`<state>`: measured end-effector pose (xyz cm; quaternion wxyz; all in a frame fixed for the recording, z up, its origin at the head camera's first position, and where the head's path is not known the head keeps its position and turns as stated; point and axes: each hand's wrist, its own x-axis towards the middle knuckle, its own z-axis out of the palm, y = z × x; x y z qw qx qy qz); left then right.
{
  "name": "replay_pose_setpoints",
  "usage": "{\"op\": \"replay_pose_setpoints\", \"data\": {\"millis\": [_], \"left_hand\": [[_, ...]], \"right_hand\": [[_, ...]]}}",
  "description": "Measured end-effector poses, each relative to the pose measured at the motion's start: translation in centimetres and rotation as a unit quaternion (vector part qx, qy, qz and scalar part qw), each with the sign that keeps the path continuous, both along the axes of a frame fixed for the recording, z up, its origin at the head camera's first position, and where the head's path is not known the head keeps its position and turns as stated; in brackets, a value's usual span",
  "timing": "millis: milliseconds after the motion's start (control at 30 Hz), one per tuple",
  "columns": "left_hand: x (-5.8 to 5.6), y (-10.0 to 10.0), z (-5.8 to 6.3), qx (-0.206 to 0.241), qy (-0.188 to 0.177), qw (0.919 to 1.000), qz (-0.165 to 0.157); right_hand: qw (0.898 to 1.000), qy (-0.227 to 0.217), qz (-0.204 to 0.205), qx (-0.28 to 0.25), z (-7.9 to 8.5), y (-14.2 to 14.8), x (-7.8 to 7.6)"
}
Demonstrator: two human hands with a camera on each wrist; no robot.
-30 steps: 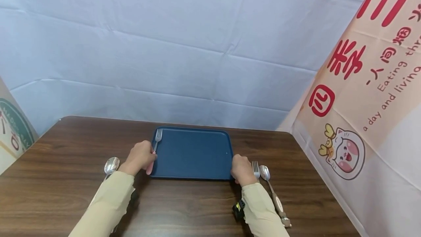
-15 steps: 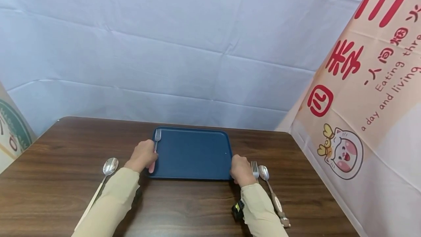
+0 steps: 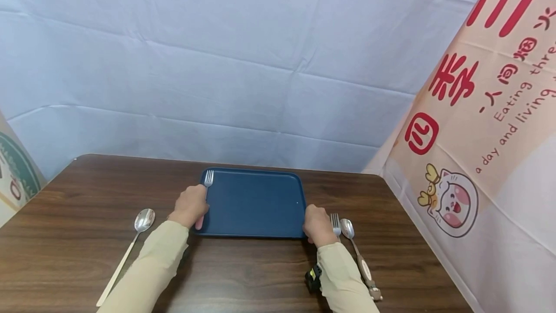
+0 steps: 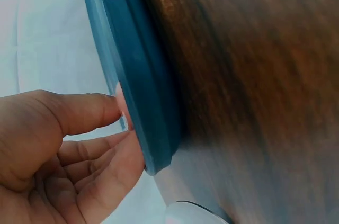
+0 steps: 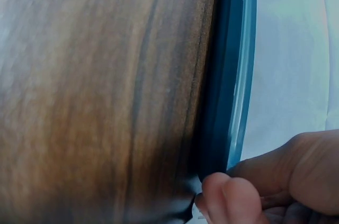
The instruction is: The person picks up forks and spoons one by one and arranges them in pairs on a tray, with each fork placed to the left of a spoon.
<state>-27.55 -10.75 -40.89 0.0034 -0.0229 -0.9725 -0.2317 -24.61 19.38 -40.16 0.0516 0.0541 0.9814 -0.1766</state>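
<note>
Tray point(image 3: 256, 202): one, dark blue, flat on the brown bench point(image 3: 243, 274), centred near the far edge; short sides face the hands.
Handling: judged stiff moulded plastic, light, smooth and probably slippery; raised rim gives the hold. Best taken at both short edges, level, so the load does not slide.
Left hand point(image 3: 189, 205): at the tray's left edge; in the left wrist view, fingers point(image 4: 100, 166) curled under the rim, thumb on top; grasping the tray.
Right hand point(image 3: 318, 224): at the near right corner; in the right wrist view, fingers point(image 5: 228, 195) pinched on the rim; grasping the tray.
Pink-handled fork point(image 3: 206, 192): one, along the tray's left side, tines pointing away, handle partly hidden by the left hand; contact with that hand not clear.
Second fork point(image 3: 335, 221): one, on the bench just right of the right hand, mostly hidden.
Brown-handled spoon point(image 3: 356, 250): one, just beside the second fork.
Long-handled spoon point(image 3: 130, 250): one, on the bench left of the left sleeve, apart from the tray.
Count: one tray, two forks, two spoons.
</note>
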Motion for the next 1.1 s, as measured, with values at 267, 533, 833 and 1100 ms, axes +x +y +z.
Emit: {"op": "replay_pose_setpoints", "data": {"millis": [267,533,833,1100], "left_hand": [[0.22,0.48,0.34,-0.04,0.0,0.9992,0.006],[0.18,0.43,0.27,-0.055,0.016,0.9983,0.012],[0.45,0.52,0.37,-0.02,0.009,0.9996,0.016],[0.72,0.38,0.86,0.005,-0.017,0.9995,-0.026]], "right_hand": [[1.0,-0.001,0.009,0.002,-0.05,0.05,0.02],[1.0,0.0,0.008,-0.001,0.1,-0.09,0.08],[1.0,-0.001,0.005,0.0,0.17,-0.04,0.05],[1.0,-0.007,0.0,-0.001,0.25,-0.04,0.15]]}}
